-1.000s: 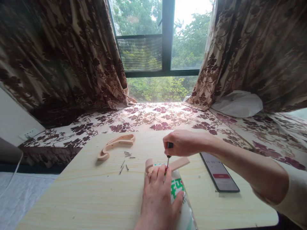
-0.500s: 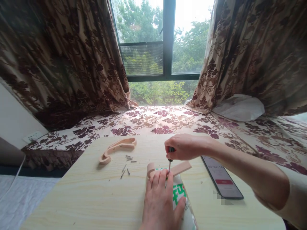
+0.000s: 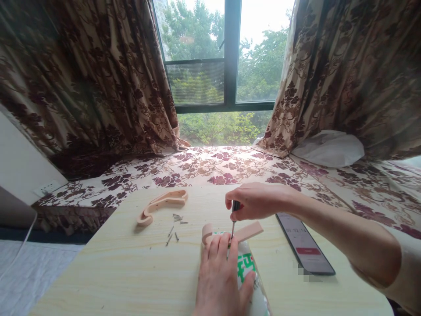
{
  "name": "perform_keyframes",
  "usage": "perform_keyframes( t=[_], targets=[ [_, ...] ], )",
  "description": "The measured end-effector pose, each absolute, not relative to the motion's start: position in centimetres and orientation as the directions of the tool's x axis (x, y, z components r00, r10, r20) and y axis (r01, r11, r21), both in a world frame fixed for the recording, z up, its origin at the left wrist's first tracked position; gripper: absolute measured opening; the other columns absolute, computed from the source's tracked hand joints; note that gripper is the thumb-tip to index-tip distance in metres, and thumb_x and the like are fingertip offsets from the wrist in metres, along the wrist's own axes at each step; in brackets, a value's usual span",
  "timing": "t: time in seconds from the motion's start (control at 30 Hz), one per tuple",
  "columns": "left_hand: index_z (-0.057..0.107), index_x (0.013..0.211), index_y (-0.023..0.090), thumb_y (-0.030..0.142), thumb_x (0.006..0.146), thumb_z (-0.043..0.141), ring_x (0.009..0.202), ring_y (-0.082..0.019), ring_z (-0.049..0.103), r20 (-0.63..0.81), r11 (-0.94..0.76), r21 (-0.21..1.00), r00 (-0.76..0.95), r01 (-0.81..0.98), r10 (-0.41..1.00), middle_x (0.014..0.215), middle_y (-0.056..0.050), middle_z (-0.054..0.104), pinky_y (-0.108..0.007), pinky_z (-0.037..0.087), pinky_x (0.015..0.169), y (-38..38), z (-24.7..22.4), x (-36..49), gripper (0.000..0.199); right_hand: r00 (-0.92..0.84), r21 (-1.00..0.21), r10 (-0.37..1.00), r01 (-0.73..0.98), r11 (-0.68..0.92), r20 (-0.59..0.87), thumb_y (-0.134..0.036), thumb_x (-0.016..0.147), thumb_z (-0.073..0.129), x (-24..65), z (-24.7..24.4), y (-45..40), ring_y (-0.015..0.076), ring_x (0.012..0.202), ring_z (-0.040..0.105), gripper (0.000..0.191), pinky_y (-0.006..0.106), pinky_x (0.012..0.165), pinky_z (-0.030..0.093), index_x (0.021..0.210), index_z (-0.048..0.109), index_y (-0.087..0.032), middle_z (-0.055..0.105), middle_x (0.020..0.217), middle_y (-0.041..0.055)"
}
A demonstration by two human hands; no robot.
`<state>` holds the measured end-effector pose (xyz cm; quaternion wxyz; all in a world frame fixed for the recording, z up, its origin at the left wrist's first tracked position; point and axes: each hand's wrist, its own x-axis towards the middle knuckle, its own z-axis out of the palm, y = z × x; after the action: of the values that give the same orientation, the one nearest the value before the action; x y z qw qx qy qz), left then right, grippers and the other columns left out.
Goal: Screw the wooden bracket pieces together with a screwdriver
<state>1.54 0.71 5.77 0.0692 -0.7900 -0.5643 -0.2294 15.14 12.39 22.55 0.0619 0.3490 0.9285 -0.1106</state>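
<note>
right hand (image 3: 256,202): fingers uncurled slightly since earlier frame, now loosely grasping driver (image 3: 236,205) above far end of packet (image 3: 258,296). wood strip (image 3: 251,231) lies across same end, under fingers of left hand (image 3: 217,274); these extended, whether pinching anything cannot be told. screws (image 3: 176,217) left of packet, second strip (image 3: 166,202) farther left, phone (image 3: 309,251) right. judged step: turning driver at strip. best done with shaft upright, pressure straight down, short turns, strip braced, left fingertips clear of hidden tip.
</note>
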Motion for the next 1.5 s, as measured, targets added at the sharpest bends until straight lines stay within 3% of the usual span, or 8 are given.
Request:
perform_keyframes(
  t=[0.17, 0.33, 0.43, 0.67, 0.9, 1.0, 1.13, 1.5],
  targets=[
    [0.050, 0.128, 0.020, 0.055, 0.083, 0.046, 0.119, -0.029, 0.048, 0.438, -0.342, 0.152, 0.247, 0.927, 0.865, 0.130, -0.009, 0.054, -0.048, 0.046, 0.098, 0.7, 5.8, 1.6, 0.056, -0.794, -0.189, 0.582, 0.607, 0.772, -0.174, -0.023, 0.079, 0.052, 15.4, 22.2, 12.6, 0.0154, 0.075, 0.058, 0.018, 0.023, 0.061, 0.036, 0.090, 0.067, -0.021, 0.070, 0.084, 0.0037],
    [0.050, 0.128, 0.020, 0.053, 0.084, 0.047, 0.118, -0.029, 0.049, 0.441, -0.347, 0.146, 0.253, 0.926, 0.861, 0.129, -0.009, 0.055, -0.048, 0.046, 0.097, 0.7, 5.9, 1.5, 0.055, -0.749, -0.118, 0.647, 0.662, 0.740, -0.144, -0.029, 0.081, 0.050, 15.0, 21.8, 12.4, 0.0179, 0.074, 0.059, 0.021, 0.025, 0.059, 0.035, 0.089, 0.067, -0.019, 0.069, 0.081, 0.0071],
    [0.050, 0.128, 0.019, 0.052, 0.083, 0.047, 0.118, -0.029, 0.049, 0.454, -0.358, 0.132, 0.265, 0.924, 0.851, 0.129, -0.010, 0.054, -0.048, 0.046, 0.097, 0.8, 5.8, 1.5, 0.055, -0.745, -0.137, 0.645, 0.666, 0.733, -0.170, -0.035, 0.079, 0.056, 15.0, 22.3, 12.3, 0.0177, 0.074, 0.059, 0.024, 0.025, 0.058, 0.034, 0.096, 0.065, -0.021, 0.069, 0.085, 0.0053],
    [0.048, 0.128, 0.019, 0.053, 0.082, 0.049, 0.118, -0.029, 0.048, 0.469, -0.363, 0.113, 0.273, 0.925, 0.840, 0.129, -0.010, 0.054, -0.048, 0.047, 0.096, 0.8, 5.4, 1.5, 0.057, -0.757, -0.164, 0.640, 0.653, 0.740, -0.129, -0.024, 0.078, 0.050, 14.8, 21.4, 12.4, 0.0155, 0.071, 0.057, 0.018, 0.024, 0.058, 0.035, 0.087, 0.065, -0.019, 0.069, 0.082, 0.0061],
    [0.049, 0.126, 0.017, 0.054, 0.078, 0.052, 0.113, -0.028, 0.052, 0.552, -0.397, -0.016, 0.340, 0.917, 0.762, 0.125, -0.009, 0.057, -0.044, 0.049, 0.091, 1.4, 4.6, 0.7, 0.061, -0.752, -0.164, 0.644, 0.659, 0.734, -0.139, -0.031, 0.078, 0.052, 15.0, 22.4, 12.3, 0.0165, 0.072, 0.057, 0.024, 0.025, 0.058, 0.035, 0.096, 0.063, -0.020, 0.069, 0.084, 0.0056],
    [0.050, 0.125, 0.018, 0.056, 0.076, 0.053, 0.110, -0.027, 0.054, 0.595, -0.408, -0.090, 0.378, 0.908, 0.709, 0.123, -0.008, 0.059, -0.042, 0.050, 0.088, 1.8, 3.7, 0.6, 0.062, -0.770, -0.161, 0.625, 0.637, 0.753, -0.126, -0.024, 0.079, 0.049, 15.1, 22.5, 12.2, 0.0158, 0.072, 0.057, 0.020, 0.024, 0.059, 0.035, 0.092, 0.064, -0.021, 0.069, 0.082, 0.0049],
    [0.051, 0.122, 0.018, 0.057, 0.073, 0.055, 0.109, -0.028, 0.054, 0.629, -0.342, -0.042, 0.291, 0.939, 0.721, 0.121, -0.007, 0.060, -0.044, 0.049, 0.089, 1.9, 3.0, 0.9, 0.062, -0.763, -0.175, 0.639, 0.645, 0.744, -0.096, -0.020, 0.080, 0.046, 14.9, 21.4, 12.4, 0.0168, 0.076, 0.060, 0.022, 0.024, 0.062, 0.037, 0.091, 0.064, -0.019, 0.071, 0.085, 0.0071],
    [0.048, 0.125, 0.019, 0.045, 0.065, 0.062, 0.110, -0.028, 0.052, 0.606, -0.355, -0.072, 0.324, 0.932, 0.726, 0.122, -0.007, 0.058, -0.042, 0.047, 0.090, 2.0, 2.6, 0.6, 0.067, -0.765, -0.077, 0.638, 0.644, 0.761, -0.088, -0.026, 0.079, 0.048, 14.1, 21.5, 11.3, 0.0228, 0.079, 0.065, 0.023, 0.028, 0.058, 0.035, 0.095, 0.064, -0.018, 0.072, 0.088, 0.0105]
  ],
)
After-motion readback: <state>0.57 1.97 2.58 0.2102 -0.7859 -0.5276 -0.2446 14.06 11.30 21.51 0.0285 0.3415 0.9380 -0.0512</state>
